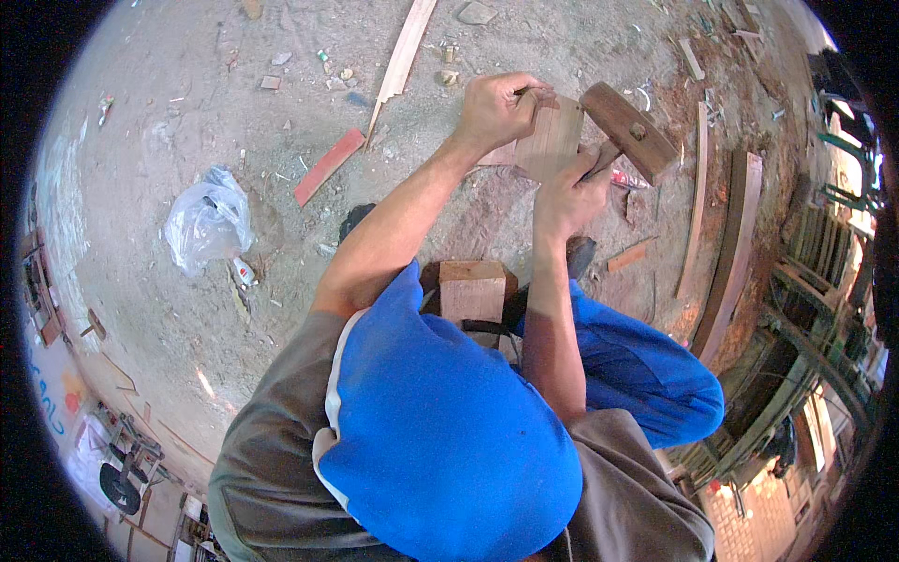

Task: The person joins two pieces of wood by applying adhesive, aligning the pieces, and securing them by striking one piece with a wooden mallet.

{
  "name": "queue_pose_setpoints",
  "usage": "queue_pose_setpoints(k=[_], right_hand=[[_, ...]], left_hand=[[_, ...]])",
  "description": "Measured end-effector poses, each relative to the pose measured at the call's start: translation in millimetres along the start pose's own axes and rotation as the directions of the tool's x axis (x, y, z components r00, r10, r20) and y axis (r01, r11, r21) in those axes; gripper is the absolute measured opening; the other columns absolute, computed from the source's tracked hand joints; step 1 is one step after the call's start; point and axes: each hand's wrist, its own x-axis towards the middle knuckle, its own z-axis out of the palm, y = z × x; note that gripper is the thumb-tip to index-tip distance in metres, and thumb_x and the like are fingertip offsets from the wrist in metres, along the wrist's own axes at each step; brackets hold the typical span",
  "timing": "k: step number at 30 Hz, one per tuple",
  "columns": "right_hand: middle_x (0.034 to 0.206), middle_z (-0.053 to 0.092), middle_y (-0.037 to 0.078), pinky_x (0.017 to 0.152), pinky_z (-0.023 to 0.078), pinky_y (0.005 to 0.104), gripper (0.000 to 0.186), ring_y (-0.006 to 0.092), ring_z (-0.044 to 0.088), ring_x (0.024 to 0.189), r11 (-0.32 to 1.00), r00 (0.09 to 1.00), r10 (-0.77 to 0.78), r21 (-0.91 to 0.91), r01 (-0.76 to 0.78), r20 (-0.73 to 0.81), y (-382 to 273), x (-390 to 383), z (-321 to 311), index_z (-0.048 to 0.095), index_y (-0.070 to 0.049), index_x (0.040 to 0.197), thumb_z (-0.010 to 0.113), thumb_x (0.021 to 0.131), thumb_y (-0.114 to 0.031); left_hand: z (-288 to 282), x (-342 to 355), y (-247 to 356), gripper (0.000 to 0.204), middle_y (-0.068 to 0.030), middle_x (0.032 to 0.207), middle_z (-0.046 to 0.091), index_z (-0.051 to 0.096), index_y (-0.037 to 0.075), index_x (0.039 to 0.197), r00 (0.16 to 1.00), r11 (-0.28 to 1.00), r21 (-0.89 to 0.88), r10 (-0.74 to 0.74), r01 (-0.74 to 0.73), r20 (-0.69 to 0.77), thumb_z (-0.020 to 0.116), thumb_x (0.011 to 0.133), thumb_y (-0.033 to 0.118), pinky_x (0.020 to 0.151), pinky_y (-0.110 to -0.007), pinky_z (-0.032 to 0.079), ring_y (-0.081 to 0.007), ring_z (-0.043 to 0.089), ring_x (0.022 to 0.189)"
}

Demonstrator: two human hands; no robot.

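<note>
While gripping the mallet (621, 122) with the right hand (573, 197) at two o'clock, seems to pinch the board (551, 142) by its far corner at one o'clock with the left hand (504, 110). Already cut flat; probably midway through hammering; cannot tell the number of blows left.

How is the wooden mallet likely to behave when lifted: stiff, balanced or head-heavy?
The wooden mallet probably feels head-heavy, since its thick head looks bulkier than its handle. It should be stiff, being apparently solid wood. It might twist if the right hand loosened, as the head juts out either side.
</note>
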Motion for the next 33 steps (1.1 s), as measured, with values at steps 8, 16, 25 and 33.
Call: queue_pose_setpoints(k=[8,16,25,33], right_hand=[[0.101,0.07,0.029,0.081,0.051,0.0481,0.052,0.0372,0.069,0.093,0.976,0.977,0.174,0.11,-0.188,0.124,-11.5,-1.2,-8.4,0.063,0.011,0.114,0.048,0.107,-0.037],[0.092,0.067,0.018,0.082,0.049,0.0415,0.047,0.0256,0.062,0.086,0.954,0.962,0.253,0.138,-0.266,0.103,-0.1,3.5,-0.4,0.062,0.01,0.11,0.046,0.109,-0.034],[0.08,0.059,0.003,0.065,0.044,0.0292,0.037,0.0127,0.053,0.071,0.978,0.977,0.109,0.154,-0.137,0.181,-7.5,11.6,-43.2,0.062,0.002,0.105,0.05,0.108,-0.033],[0.089,0.068,0.016,0.071,0.052,0.0371,0.035,0.019,0.061,0.076,0.999,0.917,-0.027,-0.007,0.032,0.398,-11.9,39.4,-53.4,0.059,0.006,0.121,0.052,0.107,-0.025]], left_hand=[[-11.4,-2.2,4.7,0.014,-0.0096,0.088,0.078,0.079,0.006,0.097,0.996,0.996,0.08,-0.045,0.04,0.071,0.071,0.086,0.011,0.072,-0.033,0.06,-0.0249,0.076,0.079],[-2.1,-9.7,15.8,0.017,-0.0103,0.089,0.078,0.077,0.006,0.102,0.986,0.986,-0.112,-0.131,0.12,-0.1,0.076,0.088,0.017,0.07,-0.032,0.058,-0.0188,0.076,0.079],[-6.3,-5.4,7.7,0.022,-0.0089,0.1,0.077,0.074,0.004,0.109,0.989,0.985,-0.096,-0.146,0.143,-0.032,0.074,0.093,0.018,0.078,-0.03,0.058,-0.0128,0.073,0.088],[-7.9,9.5,-4.7,0.023,-0.0107,0.093,0.074,0.073,0.008,0.112,0.988,0.997,-0.057,0.057,-0.049,0.141,0.067,0.091,0.015,0.071,-0.035,0.056,-0.0188,0.073,0.082]])
